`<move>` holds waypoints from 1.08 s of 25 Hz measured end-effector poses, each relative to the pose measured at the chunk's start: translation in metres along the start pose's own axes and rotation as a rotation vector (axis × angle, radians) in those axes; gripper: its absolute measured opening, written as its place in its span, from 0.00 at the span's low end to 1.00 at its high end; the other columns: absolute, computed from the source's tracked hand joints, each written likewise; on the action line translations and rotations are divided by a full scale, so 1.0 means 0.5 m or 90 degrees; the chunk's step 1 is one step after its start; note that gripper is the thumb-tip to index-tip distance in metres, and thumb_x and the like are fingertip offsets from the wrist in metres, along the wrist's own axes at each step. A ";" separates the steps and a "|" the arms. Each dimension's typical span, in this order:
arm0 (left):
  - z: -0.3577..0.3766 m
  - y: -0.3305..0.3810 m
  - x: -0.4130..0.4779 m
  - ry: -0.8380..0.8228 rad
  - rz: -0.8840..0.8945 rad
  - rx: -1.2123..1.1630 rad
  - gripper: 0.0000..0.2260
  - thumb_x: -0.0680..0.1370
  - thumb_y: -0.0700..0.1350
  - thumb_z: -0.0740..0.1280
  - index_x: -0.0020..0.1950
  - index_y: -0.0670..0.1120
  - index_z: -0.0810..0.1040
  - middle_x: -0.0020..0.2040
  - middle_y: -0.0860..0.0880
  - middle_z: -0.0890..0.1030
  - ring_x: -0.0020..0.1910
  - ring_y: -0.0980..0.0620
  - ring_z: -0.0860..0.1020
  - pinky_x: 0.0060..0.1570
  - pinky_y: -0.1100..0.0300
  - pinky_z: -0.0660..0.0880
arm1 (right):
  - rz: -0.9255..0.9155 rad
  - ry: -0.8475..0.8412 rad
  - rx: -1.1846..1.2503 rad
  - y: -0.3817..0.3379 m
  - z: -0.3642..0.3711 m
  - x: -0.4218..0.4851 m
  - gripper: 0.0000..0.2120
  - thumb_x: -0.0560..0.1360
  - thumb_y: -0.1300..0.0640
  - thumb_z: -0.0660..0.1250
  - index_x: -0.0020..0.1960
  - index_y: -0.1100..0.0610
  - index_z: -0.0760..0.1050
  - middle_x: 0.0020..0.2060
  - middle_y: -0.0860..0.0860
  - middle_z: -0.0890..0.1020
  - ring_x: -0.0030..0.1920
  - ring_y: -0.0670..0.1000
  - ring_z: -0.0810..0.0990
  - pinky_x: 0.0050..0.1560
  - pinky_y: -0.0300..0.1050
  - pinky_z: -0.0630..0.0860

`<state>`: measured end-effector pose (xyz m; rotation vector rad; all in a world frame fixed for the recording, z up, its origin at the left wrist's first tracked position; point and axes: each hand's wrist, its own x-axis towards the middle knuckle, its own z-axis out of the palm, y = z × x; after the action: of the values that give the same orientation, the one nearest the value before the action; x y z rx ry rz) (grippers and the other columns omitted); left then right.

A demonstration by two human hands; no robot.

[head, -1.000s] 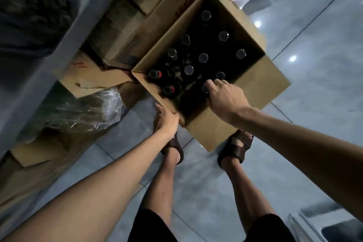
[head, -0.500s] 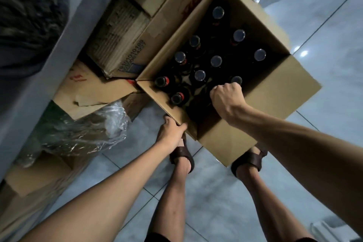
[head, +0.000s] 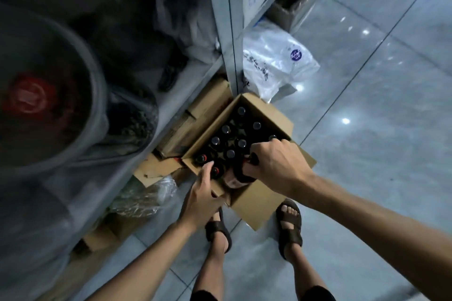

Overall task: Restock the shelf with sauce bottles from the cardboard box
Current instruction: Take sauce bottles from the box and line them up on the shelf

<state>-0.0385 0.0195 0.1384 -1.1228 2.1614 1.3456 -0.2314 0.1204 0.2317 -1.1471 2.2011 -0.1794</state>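
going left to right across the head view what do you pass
round tub, crinkled plastic wrap, left hand, right hand gripping a sauce bottle; the cardboard box overlaps both hands, so left out

A crumpled white plastic bag [head: 276,61] lay on the glossy grey tiled floor [head: 379,154]. Torn flat cardboard [head: 156,171] and crinkled clear wrap [head: 146,195] sat low at the left. The person stood in brown sandals [head: 289,227]. A blurred grey tub [head: 97,95] showed something red inside.
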 end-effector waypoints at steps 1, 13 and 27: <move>-0.024 0.051 -0.026 0.002 0.034 0.007 0.43 0.70 0.54 0.75 0.79 0.51 0.56 0.76 0.51 0.64 0.74 0.53 0.63 0.66 0.63 0.62 | -0.009 0.019 0.012 -0.020 -0.073 -0.024 0.15 0.72 0.43 0.65 0.42 0.55 0.76 0.33 0.53 0.74 0.36 0.60 0.77 0.34 0.46 0.67; -0.413 0.734 -0.510 0.333 0.349 -0.166 0.27 0.63 0.50 0.81 0.58 0.55 0.74 0.52 0.58 0.84 0.52 0.63 0.82 0.52 0.59 0.79 | -0.270 0.398 0.288 -0.354 -0.932 -0.462 0.18 0.62 0.44 0.66 0.31 0.60 0.75 0.25 0.52 0.76 0.26 0.48 0.73 0.28 0.48 0.69; -0.704 0.930 -1.099 0.446 0.490 -0.273 0.22 0.61 0.41 0.79 0.53 0.45 0.79 0.41 0.49 0.85 0.38 0.54 0.82 0.36 0.63 0.78 | -0.580 0.291 0.582 -0.644 -1.165 -0.759 0.19 0.75 0.45 0.70 0.60 0.56 0.75 0.51 0.50 0.86 0.50 0.47 0.85 0.52 0.45 0.79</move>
<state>-0.0214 0.0615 0.9384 -1.0407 3.1245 2.0353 -0.2011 0.1217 0.9974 -1.4896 1.3886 -1.7467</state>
